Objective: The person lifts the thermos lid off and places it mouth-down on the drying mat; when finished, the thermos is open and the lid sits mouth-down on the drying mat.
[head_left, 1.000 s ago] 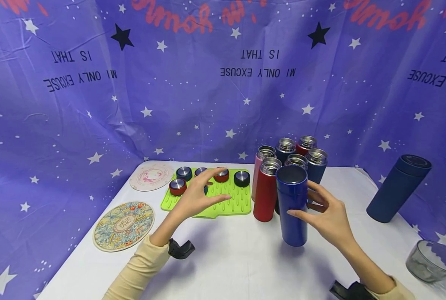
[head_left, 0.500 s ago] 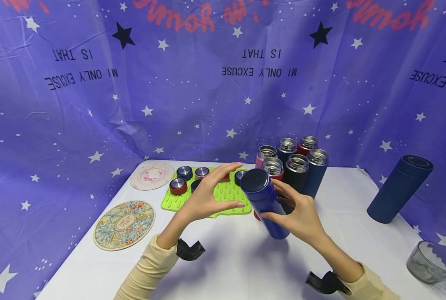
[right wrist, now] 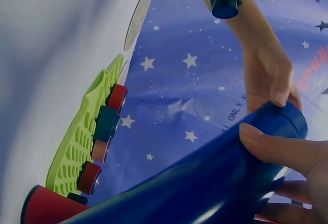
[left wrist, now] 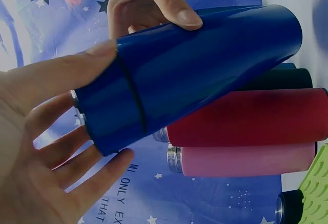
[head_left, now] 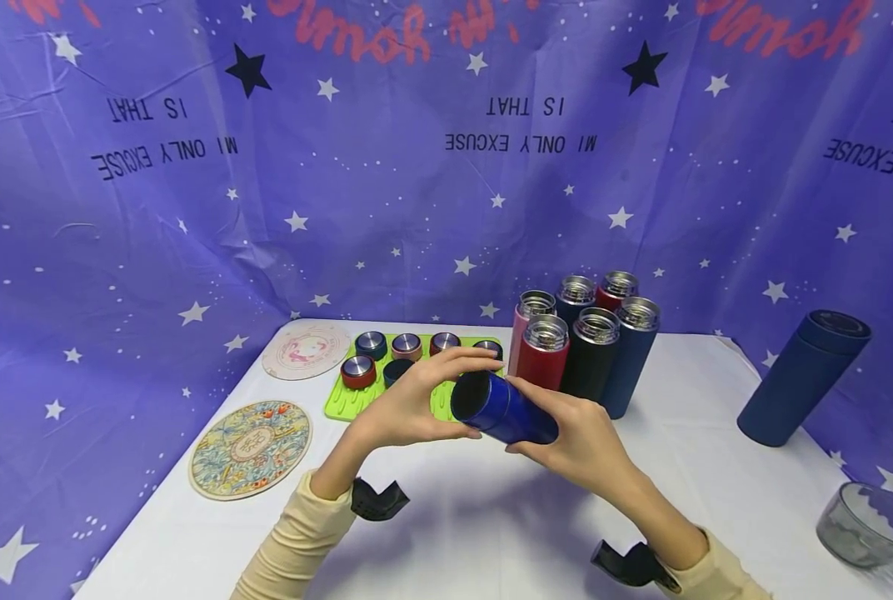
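Observation:
A shiny blue thermos bottle (head_left: 529, 417) is tilted nearly level above the table, its capped end to the left. My right hand (head_left: 585, 437) grips its body, thumb below and fingers above. My left hand (head_left: 409, 404) holds the bottle's lid (left wrist: 110, 106), with the thumb on one side and the fingers spread round the other. A thin dark seam between lid and body shows in the left wrist view. Behind stand several bottles with bare steel necks, among them a red bottle (head_left: 544, 362), a black bottle (head_left: 591, 362) and a pink bottle (head_left: 517, 333).
Several lids, such as a red lid (head_left: 358, 372), lie on a green mat (head_left: 341, 406) behind my left hand. Two round coasters, one floral (head_left: 251, 450), one pink-and-white (head_left: 306, 350), lie left. At right are a capped navy bottle (head_left: 802, 379) and a glass bowl (head_left: 859, 533).
My right hand has brought the blue bottle left from beside the other bottles and tipped it from upright to nearly level. My left hand has moved slightly right and met its lid.

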{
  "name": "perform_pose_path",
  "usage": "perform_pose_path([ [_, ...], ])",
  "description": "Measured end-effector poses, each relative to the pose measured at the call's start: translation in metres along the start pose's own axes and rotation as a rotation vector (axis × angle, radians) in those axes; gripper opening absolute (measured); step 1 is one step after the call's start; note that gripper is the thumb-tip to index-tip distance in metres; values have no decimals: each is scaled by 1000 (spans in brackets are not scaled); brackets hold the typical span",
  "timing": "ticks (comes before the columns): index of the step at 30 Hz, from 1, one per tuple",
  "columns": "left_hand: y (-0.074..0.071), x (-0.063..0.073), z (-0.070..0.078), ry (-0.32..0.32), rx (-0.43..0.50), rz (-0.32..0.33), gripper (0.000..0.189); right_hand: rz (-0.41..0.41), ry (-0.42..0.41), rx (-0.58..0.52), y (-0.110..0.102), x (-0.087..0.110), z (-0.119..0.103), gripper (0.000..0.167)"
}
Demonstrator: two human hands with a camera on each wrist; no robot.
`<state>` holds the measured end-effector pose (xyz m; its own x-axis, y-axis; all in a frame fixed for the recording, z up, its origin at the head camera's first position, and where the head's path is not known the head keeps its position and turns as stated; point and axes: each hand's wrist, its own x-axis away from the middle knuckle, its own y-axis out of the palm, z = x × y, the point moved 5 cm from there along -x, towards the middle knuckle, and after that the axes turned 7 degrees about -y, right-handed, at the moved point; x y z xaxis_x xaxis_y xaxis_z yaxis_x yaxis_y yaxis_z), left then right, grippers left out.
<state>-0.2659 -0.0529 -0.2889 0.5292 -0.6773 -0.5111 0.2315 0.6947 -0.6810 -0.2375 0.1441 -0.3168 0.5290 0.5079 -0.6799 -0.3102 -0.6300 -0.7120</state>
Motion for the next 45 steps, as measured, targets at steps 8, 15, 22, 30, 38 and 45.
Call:
perform_pose_path([
  [8, 3, 1, -3, 90, -13, 10, 64, -98, 29, -23, 2, 0, 3, 85],
  [15, -1, 2, -4, 105, 20, 70, 61, -143, 30, -237, -2, -1, 17, 85],
  [22, -8, 2, -3, 143, 56, 95, 63, -117, 17, -355, -10, -1, 25, 77],
  [30, -12, 4, 6, 130, 96, 107, 66, -59, -67, -298, -10, 0, 16, 76],
  [38, -18, 3, 25, 9, 140, 142, 62, -10, -125, -229, -11, 0, 9, 78],
  [45, -10, 5, 4, -116, 184, 186, 64, 32, -153, -99, -12, 2, 4, 82],
])
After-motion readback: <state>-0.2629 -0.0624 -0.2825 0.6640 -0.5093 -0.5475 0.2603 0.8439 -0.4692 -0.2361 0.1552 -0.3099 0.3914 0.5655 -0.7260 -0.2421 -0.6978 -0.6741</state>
